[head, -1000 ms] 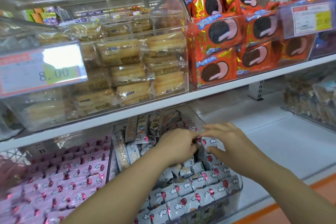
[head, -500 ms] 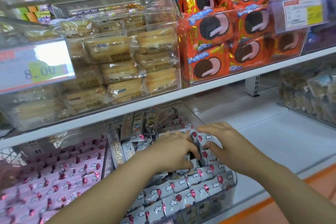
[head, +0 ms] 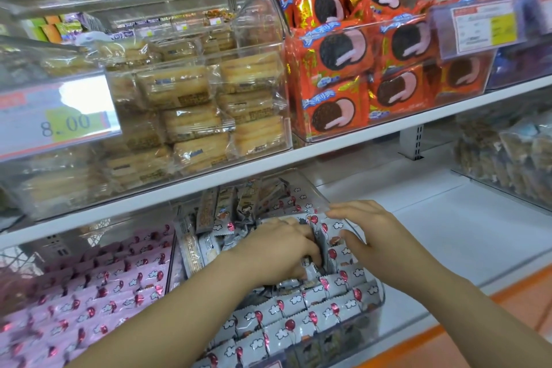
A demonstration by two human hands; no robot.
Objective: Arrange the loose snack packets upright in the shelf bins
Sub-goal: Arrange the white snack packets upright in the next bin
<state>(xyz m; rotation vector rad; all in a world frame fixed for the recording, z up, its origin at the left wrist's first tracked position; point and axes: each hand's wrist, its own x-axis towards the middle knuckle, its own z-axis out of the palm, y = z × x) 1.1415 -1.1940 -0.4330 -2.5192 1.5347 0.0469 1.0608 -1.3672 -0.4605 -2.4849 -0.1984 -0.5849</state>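
In the clear bin (head: 373, 305) on the lower shelf (head: 448, 233), the left grip (head: 283, 251) clenches a few grey packets (head: 311, 270) mid-row. The right grip (head: 376, 233), fingers flat, braces the standing row. Best slot them down snugly, tops level, I'd say.

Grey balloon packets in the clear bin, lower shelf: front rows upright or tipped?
Upright. The front rows stand edge-up in neat lines across the clear bin; the packets at the back lie jumbled and tilted.

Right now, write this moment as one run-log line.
left hand: grips grey packets | right hand: open, touching packets | clear bin, lower shelf
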